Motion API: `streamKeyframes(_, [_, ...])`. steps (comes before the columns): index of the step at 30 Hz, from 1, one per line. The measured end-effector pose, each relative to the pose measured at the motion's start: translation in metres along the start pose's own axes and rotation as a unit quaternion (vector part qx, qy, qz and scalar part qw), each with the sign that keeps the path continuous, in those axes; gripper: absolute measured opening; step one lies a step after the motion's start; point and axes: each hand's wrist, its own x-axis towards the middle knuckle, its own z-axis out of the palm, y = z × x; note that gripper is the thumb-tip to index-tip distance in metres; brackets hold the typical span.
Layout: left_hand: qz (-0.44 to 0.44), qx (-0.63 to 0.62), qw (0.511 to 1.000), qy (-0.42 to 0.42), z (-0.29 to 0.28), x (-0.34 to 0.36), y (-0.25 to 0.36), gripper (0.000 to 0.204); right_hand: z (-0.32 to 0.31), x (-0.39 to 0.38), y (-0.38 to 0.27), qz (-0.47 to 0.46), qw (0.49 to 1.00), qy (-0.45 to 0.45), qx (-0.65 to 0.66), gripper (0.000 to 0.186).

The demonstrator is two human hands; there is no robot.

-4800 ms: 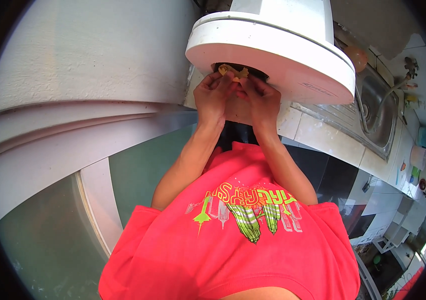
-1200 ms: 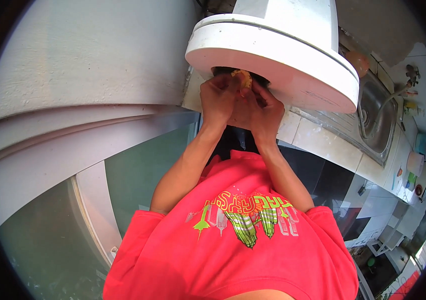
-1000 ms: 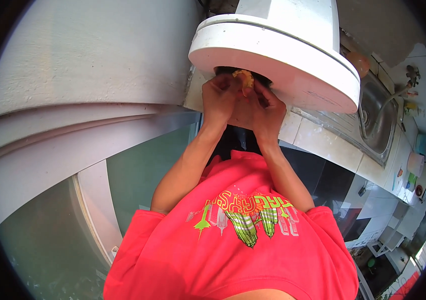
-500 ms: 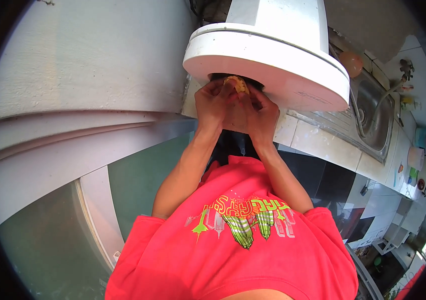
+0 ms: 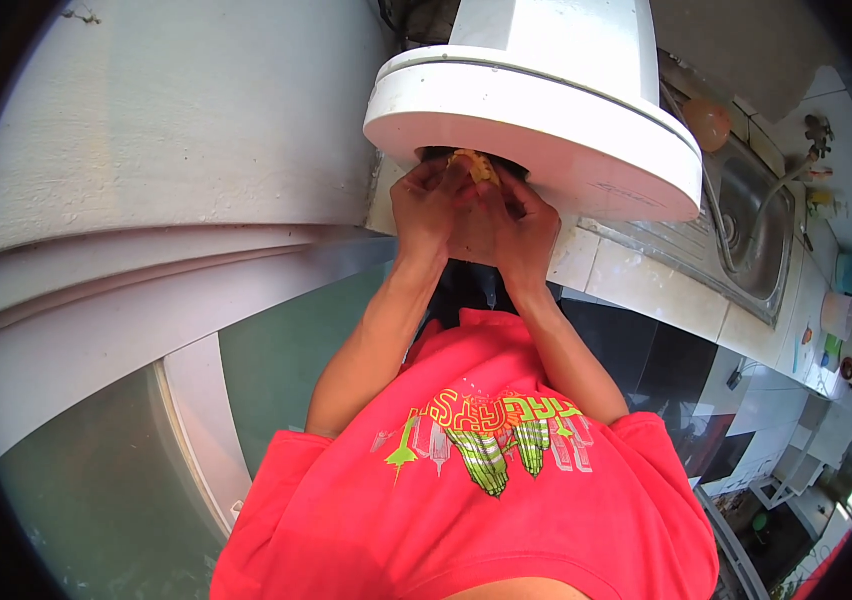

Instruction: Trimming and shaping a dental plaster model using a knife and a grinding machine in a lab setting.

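Note:
Both my hands meet in front of me, with their fingers around a small yellow, curved piece with a scalloped edge [image 5: 476, 165]. My left hand [image 5: 424, 207] pinches it from the left, and my right hand [image 5: 526, 230] grips its right side. The fingers partly cover the piece, and its kind cannot be made out. They are just at the dark opening [image 5: 434, 153] in the underside of a large white appliance with a rounded rim [image 5: 536, 95]. Whether the piece touches the opening does not show.
Right of the appliance, a tiled counter [image 5: 636, 280] holds a steel sink [image 5: 761, 215] with a hose. An orange round object [image 5: 706, 122] sits behind the sink. A white wall [image 5: 196, 130] with a ledge closes off the left side.
The hands and the yellow piece stay almost in place, with only a slight movement of the fingers. The view has shifted a little.

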Motion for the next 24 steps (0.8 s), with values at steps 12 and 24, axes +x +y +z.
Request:
streamKeyframes(12, [0.018,-0.063,0.998,0.013,-0.005,-0.008,-0.005,0.018,0.0,0.002,-0.001,0.066,0.99,-0.032,0.119,0.026])
streamKeyframes(24, [0.039,-0.108,0.991,0.072,0.007,-0.004,-0.013,0.016,0.005,0.002,0.001,0.07,0.988,-0.009,0.134,0.026])
